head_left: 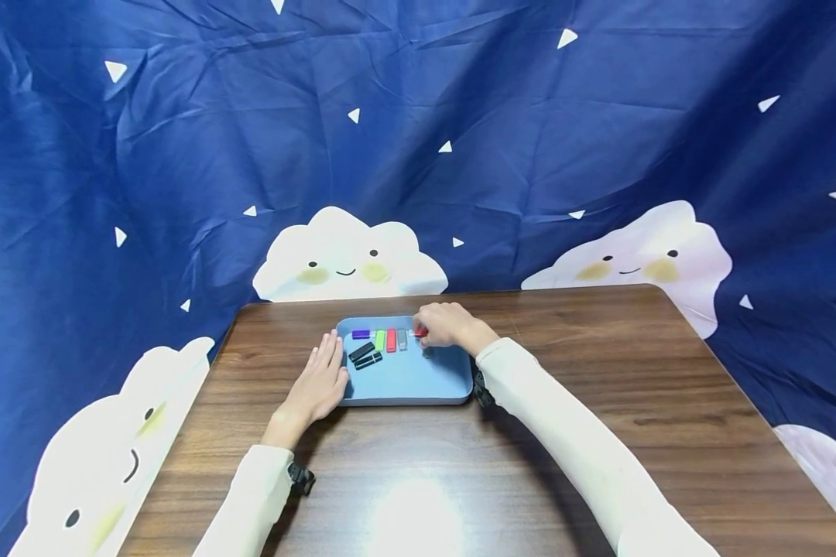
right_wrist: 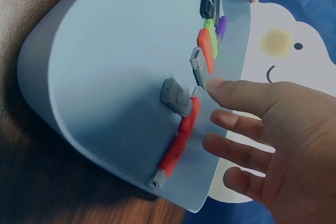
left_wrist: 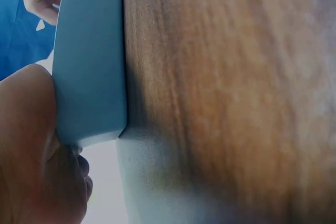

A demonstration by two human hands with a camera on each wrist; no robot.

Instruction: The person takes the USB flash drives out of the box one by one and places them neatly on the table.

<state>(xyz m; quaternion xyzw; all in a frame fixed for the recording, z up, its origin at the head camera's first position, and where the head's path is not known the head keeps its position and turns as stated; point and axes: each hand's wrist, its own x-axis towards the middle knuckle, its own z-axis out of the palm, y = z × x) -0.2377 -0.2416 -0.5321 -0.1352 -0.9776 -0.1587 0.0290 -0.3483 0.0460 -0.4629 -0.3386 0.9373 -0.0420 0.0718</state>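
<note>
Toward the table's far edge, head view: blue tray (head_left: 404,384) lying flat on the brown wooden table (head_left: 599,363). Left hand (head_left: 319,381) laid along the tray's left rim, fingers straight, gripping nothing. Right hand (head_left: 448,323) over the tray's far right part, fingertips by red at the far side. USB sticks inside, left to right: purple stick (head_left: 361,335), green stick (head_left: 379,340), red stick (head_left: 391,340), grey stick (head_left: 402,340); two black sticks (head_left: 362,352) slanted in front. Blue cloud-print cloth (head_left: 404,170) behind.

Left wrist view: base of left hand against the tray's outer wall; right hand partly visible at upper left.

Right wrist view: right hand's fingers loosely curved and spread, nothing held; thumb tip just beside the grey stick. Two red sticks (right_wrist: 172,153) end to end, metal plugs outermost; dark-grey stick (right_wrist: 174,96) right beside the upper one.
</note>
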